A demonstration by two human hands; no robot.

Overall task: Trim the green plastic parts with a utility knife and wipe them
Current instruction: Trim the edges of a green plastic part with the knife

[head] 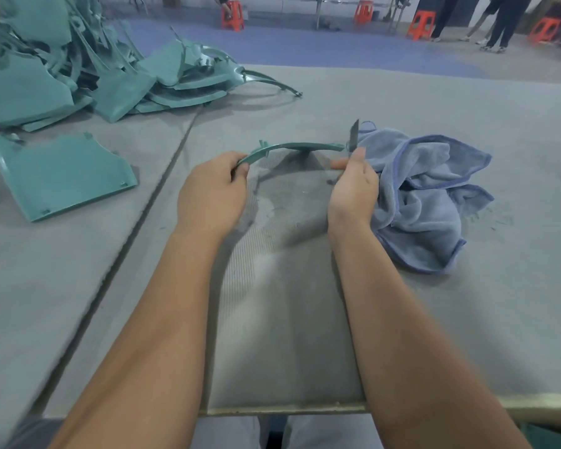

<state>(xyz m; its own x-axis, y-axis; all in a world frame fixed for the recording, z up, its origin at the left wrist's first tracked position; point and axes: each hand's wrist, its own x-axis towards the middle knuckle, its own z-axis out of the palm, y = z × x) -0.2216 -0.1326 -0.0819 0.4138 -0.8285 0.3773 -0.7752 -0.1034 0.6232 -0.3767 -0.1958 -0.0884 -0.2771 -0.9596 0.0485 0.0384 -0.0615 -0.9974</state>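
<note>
A thin curved green plastic strip [292, 147] arches above the grey table between my hands. My left hand [212, 189] grips its left end with curled fingers. My right hand [353, 186] holds a utility knife [354, 136], whose grey blade points up and touches the strip's right end. The knife's handle is mostly hidden inside my fingers. A crumpled blue cloth [428, 196] lies on the table just right of my right hand.
A big heap of green plastic parts [62, 66] fills the far left of the table [402, 102]. One flat green panel [62, 176] lies apart at the left. A seam runs diagonally across the table. Orange stools [232, 14] and standing people are far behind.
</note>
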